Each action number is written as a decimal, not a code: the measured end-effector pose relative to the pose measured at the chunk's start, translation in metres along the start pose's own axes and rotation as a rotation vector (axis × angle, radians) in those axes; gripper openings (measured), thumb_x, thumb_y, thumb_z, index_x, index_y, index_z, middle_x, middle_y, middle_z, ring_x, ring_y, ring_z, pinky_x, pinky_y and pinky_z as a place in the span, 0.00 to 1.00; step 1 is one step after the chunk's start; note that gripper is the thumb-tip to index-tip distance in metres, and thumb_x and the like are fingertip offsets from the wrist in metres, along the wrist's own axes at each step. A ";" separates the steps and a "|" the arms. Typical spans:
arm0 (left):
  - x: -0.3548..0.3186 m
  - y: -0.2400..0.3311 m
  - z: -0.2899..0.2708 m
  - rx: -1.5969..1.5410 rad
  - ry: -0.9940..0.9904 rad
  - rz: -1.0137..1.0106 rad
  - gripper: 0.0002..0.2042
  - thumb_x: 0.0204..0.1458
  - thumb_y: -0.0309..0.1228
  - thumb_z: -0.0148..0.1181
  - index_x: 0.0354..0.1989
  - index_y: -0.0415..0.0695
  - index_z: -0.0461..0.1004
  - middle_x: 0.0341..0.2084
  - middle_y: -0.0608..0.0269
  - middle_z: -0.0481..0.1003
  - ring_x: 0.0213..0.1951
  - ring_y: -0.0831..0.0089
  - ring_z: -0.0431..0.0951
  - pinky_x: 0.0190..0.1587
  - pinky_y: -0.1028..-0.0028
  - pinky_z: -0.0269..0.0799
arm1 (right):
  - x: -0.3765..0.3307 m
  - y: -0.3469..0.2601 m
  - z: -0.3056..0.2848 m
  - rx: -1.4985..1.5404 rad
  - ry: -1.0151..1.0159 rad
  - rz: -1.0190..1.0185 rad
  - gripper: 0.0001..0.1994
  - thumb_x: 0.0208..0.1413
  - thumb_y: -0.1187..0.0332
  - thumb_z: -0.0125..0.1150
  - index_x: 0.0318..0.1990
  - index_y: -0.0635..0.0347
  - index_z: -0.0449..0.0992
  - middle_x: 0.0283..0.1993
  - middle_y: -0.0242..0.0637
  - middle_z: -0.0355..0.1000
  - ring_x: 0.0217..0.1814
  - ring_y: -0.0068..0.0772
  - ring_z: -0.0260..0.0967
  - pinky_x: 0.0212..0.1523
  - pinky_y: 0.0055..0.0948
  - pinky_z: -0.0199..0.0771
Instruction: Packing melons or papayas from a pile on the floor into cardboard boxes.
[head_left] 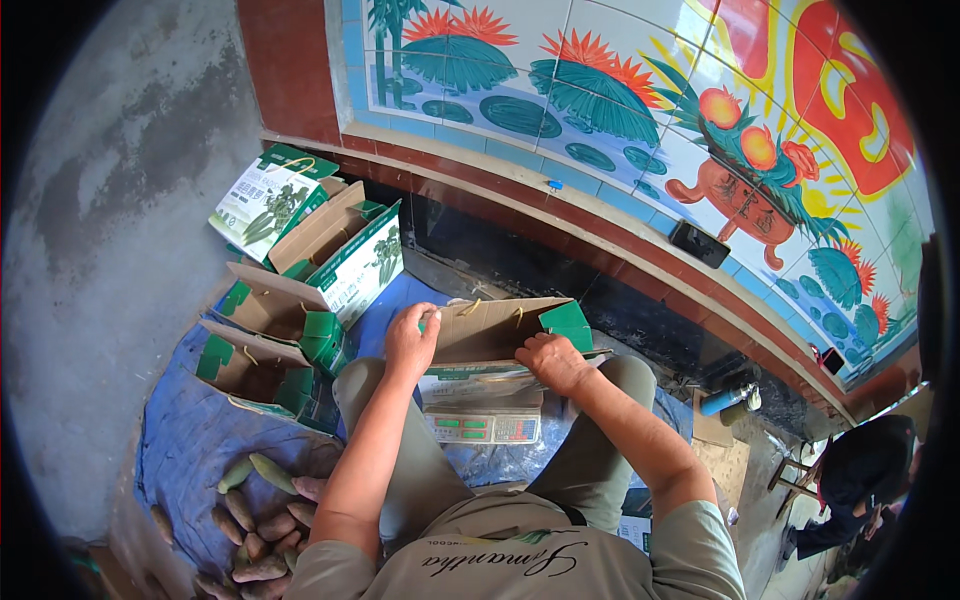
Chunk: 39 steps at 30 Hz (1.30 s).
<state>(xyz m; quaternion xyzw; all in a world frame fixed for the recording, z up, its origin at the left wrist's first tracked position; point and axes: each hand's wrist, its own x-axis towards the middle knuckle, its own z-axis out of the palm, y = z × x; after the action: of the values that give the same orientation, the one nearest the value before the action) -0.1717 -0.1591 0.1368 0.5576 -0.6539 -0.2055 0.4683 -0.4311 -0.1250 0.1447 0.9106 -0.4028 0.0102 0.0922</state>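
An open green-and-white cardboard carton [490, 333] stands in front of me between my knees, its brown inside facing up and thin yellow string handles on its far wall. My left hand [412, 340] grips the carton's left end, thumb and fingers closed at the edge. My right hand [554, 362] has its fingers curled over the near edge, close to the green flap [567, 325] at the right end. Just below the carton is a white digital scale [485, 426] with green displays and a keypad. How the carton rests on it is partly hidden.
Several similar cartons, such as an open one [258, 372], stand at the left on a blue tarp [180, 420]. Green and reddish-brown elongated roots or tubers [258, 530] lie piled at lower left. A tiled wall ledge [600, 245] runs behind; a person [865, 465] sits far right.
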 end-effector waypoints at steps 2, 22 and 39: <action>0.002 0.001 0.006 0.007 -0.029 0.003 0.11 0.51 0.33 0.53 0.37 0.38 0.73 0.34 0.52 0.76 0.39 0.59 0.76 0.43 0.68 0.69 | -0.002 0.001 -0.001 0.004 0.002 -0.008 0.06 0.41 0.71 0.54 0.30 0.52 0.71 0.29 0.32 0.68 0.37 0.33 0.69 0.35 0.31 0.71; -0.007 0.027 0.028 -0.005 -0.141 -0.014 0.11 0.50 0.33 0.55 0.36 0.38 0.73 0.36 0.52 0.75 0.40 0.58 0.75 0.44 0.67 0.69 | -0.012 0.024 -0.003 0.204 0.139 -0.021 0.03 0.40 0.71 0.53 0.25 0.51 0.71 0.27 0.31 0.67 0.35 0.31 0.68 0.35 0.29 0.69; -0.016 0.033 0.012 -0.097 -1.124 -0.171 0.27 0.51 0.49 0.55 0.51 0.38 0.67 0.45 0.49 0.72 0.47 0.61 0.72 0.49 0.68 0.66 | -0.026 0.014 0.011 0.438 0.637 0.659 0.30 0.45 0.74 0.61 0.58 0.60 0.59 0.62 0.50 0.53 0.64 0.54 0.49 0.61 0.46 0.52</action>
<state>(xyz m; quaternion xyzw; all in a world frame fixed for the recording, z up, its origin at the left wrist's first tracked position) -0.2005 -0.1382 0.1507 0.3914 -0.7450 -0.5374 0.0549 -0.4596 -0.1173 0.1338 0.6848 -0.6091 0.4001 0.0091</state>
